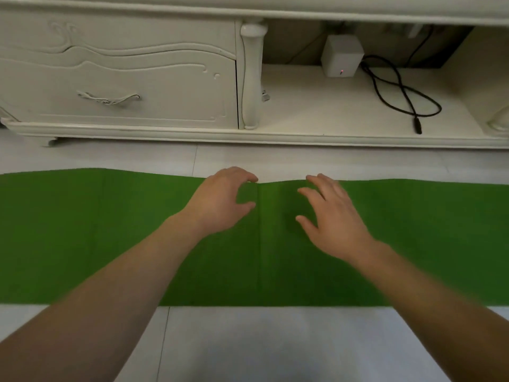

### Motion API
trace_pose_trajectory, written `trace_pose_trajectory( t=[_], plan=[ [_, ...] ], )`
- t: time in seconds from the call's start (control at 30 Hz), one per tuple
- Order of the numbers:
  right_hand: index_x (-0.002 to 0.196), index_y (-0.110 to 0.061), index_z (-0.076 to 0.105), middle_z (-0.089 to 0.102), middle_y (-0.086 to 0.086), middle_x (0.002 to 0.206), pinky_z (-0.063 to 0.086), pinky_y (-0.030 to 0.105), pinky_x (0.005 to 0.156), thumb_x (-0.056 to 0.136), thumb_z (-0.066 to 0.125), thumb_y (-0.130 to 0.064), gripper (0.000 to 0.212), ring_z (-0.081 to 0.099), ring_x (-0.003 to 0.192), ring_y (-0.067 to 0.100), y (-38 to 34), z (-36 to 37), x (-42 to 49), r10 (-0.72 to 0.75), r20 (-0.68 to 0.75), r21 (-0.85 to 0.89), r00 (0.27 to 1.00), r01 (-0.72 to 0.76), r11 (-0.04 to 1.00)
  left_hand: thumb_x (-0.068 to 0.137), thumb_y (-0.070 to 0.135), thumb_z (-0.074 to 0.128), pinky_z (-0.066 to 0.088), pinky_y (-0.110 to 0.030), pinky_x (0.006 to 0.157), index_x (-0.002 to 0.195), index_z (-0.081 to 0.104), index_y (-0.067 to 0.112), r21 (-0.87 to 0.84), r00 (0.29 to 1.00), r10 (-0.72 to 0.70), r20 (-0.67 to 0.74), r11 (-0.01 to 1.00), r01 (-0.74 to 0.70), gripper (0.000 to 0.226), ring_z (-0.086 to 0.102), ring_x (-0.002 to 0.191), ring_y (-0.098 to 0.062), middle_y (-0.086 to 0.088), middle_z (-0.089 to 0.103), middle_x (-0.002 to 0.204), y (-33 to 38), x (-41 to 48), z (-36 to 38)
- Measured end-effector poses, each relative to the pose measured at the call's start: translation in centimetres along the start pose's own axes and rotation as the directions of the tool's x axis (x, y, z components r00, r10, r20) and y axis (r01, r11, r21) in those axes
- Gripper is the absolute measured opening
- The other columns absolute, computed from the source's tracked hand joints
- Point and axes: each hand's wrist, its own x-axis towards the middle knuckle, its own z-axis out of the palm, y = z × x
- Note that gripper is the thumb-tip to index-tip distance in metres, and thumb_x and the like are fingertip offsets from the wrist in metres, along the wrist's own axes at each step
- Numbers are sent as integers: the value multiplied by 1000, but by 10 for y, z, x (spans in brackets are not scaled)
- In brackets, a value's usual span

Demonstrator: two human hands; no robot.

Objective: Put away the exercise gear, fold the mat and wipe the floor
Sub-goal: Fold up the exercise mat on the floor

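Unless the long green exercise mat (pixel 110 232) is gripped evenly by the empty, half-curled left hand (pixel 224 195) and spread right hand (pixel 332 216), a skewed fold is risked.

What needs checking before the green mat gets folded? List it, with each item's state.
1. Mat spread flat on the floor: ok.
2. Left hand and right hand hold nothing: ok.
3. Crease lies between the hands: ok.
4. Visible stretch of mat free of gear: ok.
5. Mat's ends free of gear: cannot tell, both run out of frame.
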Motion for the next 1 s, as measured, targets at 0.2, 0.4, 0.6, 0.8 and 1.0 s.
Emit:
trace_pose_trajectory(
  t=[0.2, 0.4, 0.6, 0.8, 1.0],
  plan=[
    [153, -21, 19, 11, 3, 161, 1, 36, 119, 94, 51, -49, 72, 8, 149, 23, 1, 41, -7, 22, 180, 49, 983, -31, 998, 84, 47, 73, 12, -39, 124, 155, 24, 33, 43, 990, -58, 127, 998, 53, 88, 17, 150, -14, 9, 18, 164, -18, -10, 39],
    [155, -24, 3, 0, -2, 163, 0, 37, 115, 91, 49, -58, 86, 1, 149, 22, 5, 83, -5, 39, 377, 50, 926, -62, 997, 78, 60, 71, -5, -59, 120, 156, 4, 41, 170, 935, -182, 304, 976, 134, 104, -12, 152, -19, 11, -12, 164, -45, -16, 90],
    [155, -24, 1, -5, -3, 163, 7, 46, 118, 87, 54, -62, 94, -2, 149, 22, 12, 110, -4, 44, 468, 43, 883, -72, 996, 77, 60, 73, -5, -64, 118, 157, 6, 41, 218, 883, -238, 404, 963, 159, 106, -16, 151, -23, 9, -15, 165, -73, -23, 130],
    [155, -23, 2, -9, -2, 163, 2, 48, 120, 88, 53, -62, 93, -8, 149, 24, 15, 128, -4, 43, 462, 40, 886, -69, 997, 76, 56, 76, -10, -63, 117, 156, 4, 43, 194, 894, -222, 390, 968, 156, 109, -23, 150, -22, 12, -21, 163, -83, -23, 143],
    [155, -26, -1, -13, -4, 162, -2, 46, 120, 89, 50, -61, 91, -13, 148, 22, 18, 134, -6, 45, 453, 54, 890, -78, 996, 75, 55, 77, -17, -61, 114, 155, 3, 46, 177, 903, -201, 379, 974, 142, 109, -28, 147, -19, 15, -23, 162, -91, -22, 147]
  ],
)
